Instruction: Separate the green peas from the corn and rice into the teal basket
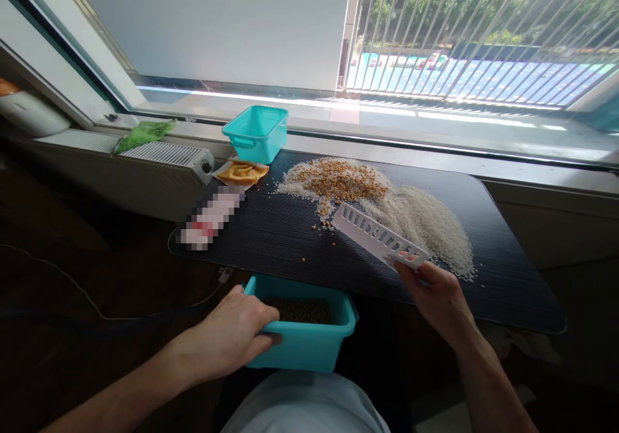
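My left hand (242,330) is closed on the left rim of a turquoise plastic bin (304,346), held below the table's front edge. Small dark grains (300,310) lie inside it. With my right hand (438,291) I grip one end of a white slotted plastic strip (370,236), which slants up to the left over the table. Its far end is beside a heap of white rice (425,220). Orange-yellow kernels (343,180), like corn, lie on the left part of the rice, and a few are scattered in front.
The dark table (271,233) stands under a window. A second turquoise bin (258,136) is at its back left, near a yellow packet (242,173) and a blurred-out item (213,217). A green cloth (145,135) lies on the radiator (164,152). A cable (120,319) hangs at left.
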Demonstrator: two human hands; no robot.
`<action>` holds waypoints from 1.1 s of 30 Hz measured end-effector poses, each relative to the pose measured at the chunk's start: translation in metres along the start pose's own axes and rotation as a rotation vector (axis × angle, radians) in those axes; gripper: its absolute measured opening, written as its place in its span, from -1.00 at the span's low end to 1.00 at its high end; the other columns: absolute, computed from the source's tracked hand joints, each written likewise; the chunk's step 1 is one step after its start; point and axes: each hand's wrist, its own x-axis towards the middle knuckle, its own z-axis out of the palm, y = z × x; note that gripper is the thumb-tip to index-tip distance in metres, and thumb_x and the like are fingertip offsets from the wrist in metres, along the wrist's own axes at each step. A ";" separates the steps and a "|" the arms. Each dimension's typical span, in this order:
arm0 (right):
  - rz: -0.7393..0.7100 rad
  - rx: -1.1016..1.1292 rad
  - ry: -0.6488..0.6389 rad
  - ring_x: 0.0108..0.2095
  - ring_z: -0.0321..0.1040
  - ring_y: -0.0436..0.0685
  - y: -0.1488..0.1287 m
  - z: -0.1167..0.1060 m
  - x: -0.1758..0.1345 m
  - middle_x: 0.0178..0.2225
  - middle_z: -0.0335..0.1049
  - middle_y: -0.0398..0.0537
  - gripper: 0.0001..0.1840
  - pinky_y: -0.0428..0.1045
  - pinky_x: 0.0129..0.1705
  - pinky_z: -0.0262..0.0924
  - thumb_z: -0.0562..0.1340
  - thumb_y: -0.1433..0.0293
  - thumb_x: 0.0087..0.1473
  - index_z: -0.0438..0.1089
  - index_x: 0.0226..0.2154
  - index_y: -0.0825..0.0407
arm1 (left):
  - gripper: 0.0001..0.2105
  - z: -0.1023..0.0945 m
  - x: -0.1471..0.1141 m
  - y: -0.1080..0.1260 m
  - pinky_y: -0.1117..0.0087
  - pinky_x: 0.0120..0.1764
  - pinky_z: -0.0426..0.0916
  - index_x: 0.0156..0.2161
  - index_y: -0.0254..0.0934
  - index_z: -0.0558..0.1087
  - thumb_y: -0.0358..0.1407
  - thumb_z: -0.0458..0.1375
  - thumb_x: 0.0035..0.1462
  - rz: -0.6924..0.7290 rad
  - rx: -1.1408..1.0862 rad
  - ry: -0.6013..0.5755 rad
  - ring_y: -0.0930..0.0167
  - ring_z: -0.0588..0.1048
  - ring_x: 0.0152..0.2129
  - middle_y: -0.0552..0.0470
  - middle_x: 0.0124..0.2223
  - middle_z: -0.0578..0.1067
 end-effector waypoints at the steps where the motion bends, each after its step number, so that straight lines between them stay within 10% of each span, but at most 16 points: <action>1: 0.003 0.006 -0.006 -0.38 0.57 0.22 0.000 -0.001 -0.001 -0.34 0.64 -0.06 -0.69 0.01 -0.38 0.42 0.20 0.22 0.10 0.61 -0.28 0.00 | -0.80 0.000 0.000 0.000 0.21 -0.15 0.24 -0.43 -0.23 0.41 -0.28 0.06 0.21 0.000 0.002 0.003 0.23 0.50 -0.31 0.00 -0.34 0.56; 33: 0.148 0.190 -0.076 -0.39 0.57 0.22 -0.013 0.004 0.017 -0.33 0.64 -0.06 -0.72 0.06 -0.31 0.46 0.29 0.21 0.00 0.62 -0.28 -0.01 | -0.79 -0.003 0.001 0.004 0.21 -0.15 0.25 -0.41 -0.25 0.44 -0.27 0.06 0.24 -0.019 0.015 -0.001 0.20 0.52 -0.30 -0.03 -0.33 0.57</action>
